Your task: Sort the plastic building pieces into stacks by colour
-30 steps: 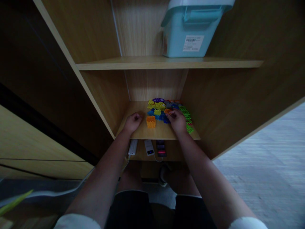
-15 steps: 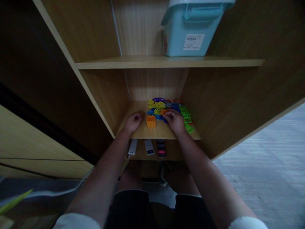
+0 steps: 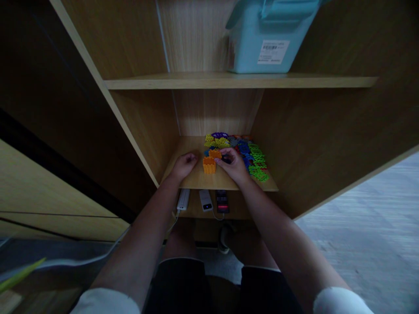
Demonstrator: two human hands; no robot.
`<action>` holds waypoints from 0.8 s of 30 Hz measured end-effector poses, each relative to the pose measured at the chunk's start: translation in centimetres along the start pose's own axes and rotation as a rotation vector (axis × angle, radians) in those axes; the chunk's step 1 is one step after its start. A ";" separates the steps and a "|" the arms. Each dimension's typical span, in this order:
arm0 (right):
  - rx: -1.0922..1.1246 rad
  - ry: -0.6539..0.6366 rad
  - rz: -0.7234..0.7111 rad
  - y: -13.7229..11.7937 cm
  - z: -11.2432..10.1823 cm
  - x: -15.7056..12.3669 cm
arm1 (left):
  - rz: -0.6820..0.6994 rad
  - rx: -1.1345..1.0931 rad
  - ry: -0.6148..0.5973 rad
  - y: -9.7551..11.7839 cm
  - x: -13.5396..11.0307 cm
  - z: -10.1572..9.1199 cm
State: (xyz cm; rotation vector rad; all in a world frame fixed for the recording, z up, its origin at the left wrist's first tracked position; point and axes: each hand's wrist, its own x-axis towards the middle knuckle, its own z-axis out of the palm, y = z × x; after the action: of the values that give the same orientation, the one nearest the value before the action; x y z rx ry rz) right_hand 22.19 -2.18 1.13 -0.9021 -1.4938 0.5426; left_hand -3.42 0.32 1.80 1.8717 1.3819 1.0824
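On the lower shelf stands an open box shape of orange interlocking pieces with toothed edges. My right hand pinches a flat orange toothed puzzle piece just behind and above that box shape; whether the two touch I cannot tell. Left of the box shape is my left hand, its fingers curled in and nothing visible in them. Behind and to the right lies a spread of loose toothed pieces: yellow pieces, blue pieces and green pieces. My right hand hides part of them.
A teal lidded box with a label sits on the upper shelf. Below the work shelf lie a white power bank, a phone and a white device with cables. Cabinet walls close both sides.
My right hand has moved left with the orange piece, from the loose pieces to the orange box shape. My left hand has barely moved. The view has shifted slightly.
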 end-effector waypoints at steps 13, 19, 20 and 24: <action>-0.122 -0.151 -0.084 0.1 0.5 -0.4 | 0.023 -0.023 0.001 -0.9 0.4 0.3; -0.159 -0.172 -0.098 0.1 0.6 -0.4 | 0.013 -0.013 0.011 -0.4 0.1 0.2; -0.163 -0.174 -0.097 0.0 0.7 -0.4 | 0.010 -0.010 0.012 -0.3 0.0 0.2; -0.167 -0.186 -0.096 -0.1 0.7 -0.3 | -0.003 0.002 0.012 0.0 0.0 0.2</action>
State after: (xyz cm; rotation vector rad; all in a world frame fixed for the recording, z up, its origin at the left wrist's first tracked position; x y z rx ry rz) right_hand 21.50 -2.39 0.95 -0.9230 -1.7622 0.4451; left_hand -3.28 0.31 1.69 1.8670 1.3925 1.0926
